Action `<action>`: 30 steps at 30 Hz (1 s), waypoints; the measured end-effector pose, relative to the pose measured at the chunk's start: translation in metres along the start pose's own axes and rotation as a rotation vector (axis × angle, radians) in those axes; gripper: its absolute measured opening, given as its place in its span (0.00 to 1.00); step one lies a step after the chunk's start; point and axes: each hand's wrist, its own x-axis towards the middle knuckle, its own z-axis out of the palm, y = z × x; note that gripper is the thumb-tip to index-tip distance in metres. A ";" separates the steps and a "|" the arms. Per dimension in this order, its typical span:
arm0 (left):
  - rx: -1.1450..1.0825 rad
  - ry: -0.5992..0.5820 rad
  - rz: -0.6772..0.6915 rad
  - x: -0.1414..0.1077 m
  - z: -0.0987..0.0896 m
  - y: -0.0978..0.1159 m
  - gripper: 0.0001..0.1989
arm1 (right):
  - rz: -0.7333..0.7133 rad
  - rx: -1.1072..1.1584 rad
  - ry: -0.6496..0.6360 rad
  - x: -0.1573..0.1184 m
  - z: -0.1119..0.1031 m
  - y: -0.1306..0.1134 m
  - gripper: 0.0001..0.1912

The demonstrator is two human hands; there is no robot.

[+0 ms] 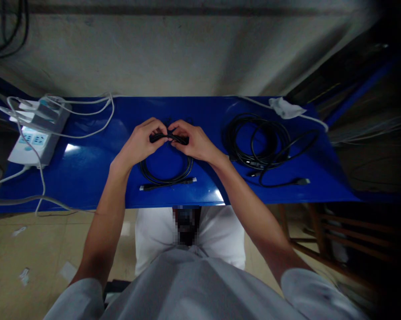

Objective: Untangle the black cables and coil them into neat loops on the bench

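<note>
Head view: the small cable coil is held at its far side, near the middle of the blue table, with its bundled strands pinched in the left hand and the right hand. Between the fingertips, the strands are too dark to be told apart. The coil's near arc and two plugs are seen close to the near edge. To the right, a larger coil is laid in overlapping loops. At far left, a power strip is partly hidden by white cords.
</note>
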 end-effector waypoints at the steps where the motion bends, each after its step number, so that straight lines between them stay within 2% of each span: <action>1: 0.001 -0.008 -0.001 0.000 0.000 0.000 0.04 | -0.006 -0.008 0.002 0.000 0.000 0.000 0.17; 10: 0.014 -0.016 -0.004 -0.001 0.002 0.001 0.03 | -0.047 -0.128 0.032 0.000 -0.001 -0.002 0.10; 19: 0.067 -0.001 0.017 0.000 0.003 0.001 0.03 | -0.037 -0.119 0.053 0.001 0.001 -0.001 0.10; 26: 0.028 0.015 0.062 -0.001 0.004 0.005 0.04 | -0.044 -0.114 0.077 0.001 0.001 0.004 0.08; 30: 0.034 0.022 0.037 0.000 0.008 0.004 0.05 | -0.060 -0.117 0.071 0.002 0.002 0.007 0.07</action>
